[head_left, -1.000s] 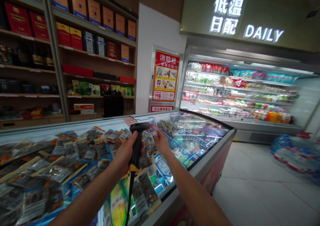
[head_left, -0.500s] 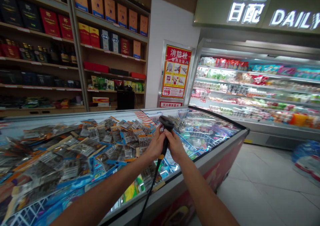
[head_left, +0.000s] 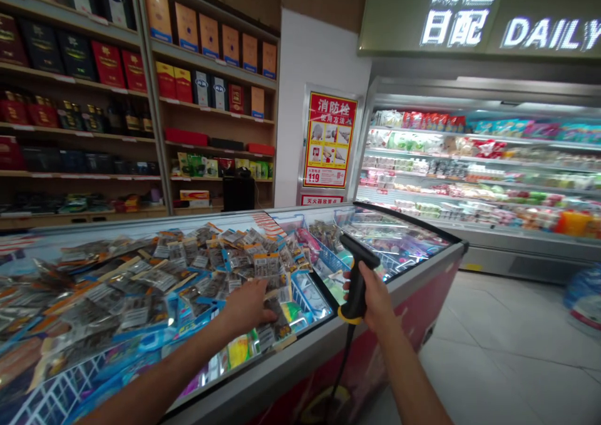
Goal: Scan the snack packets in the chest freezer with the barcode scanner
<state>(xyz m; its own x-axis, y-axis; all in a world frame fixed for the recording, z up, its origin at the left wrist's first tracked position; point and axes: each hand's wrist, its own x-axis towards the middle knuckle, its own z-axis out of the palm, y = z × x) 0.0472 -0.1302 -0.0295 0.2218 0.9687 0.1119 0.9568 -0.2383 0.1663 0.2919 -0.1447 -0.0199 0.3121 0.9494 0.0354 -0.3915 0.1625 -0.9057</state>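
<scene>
Red fire-hydrant poster [head_left: 330, 140] on white wall, taken as landmark. Left of it: wooden shelves [head_left: 141, 99] carrying boxed goods, a black box [head_left: 238, 192] on the low shelf. Right of it: lit open chiller [head_left: 474, 174], rows of packaged food. Above right: illuminated sign [head_left: 507, 18] reading "DAILY".

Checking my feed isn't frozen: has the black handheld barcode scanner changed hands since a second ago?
Yes. The black handheld barcode scanner went from left hand to right hand, rightward along the glass-topped chest freezer.
</scene>
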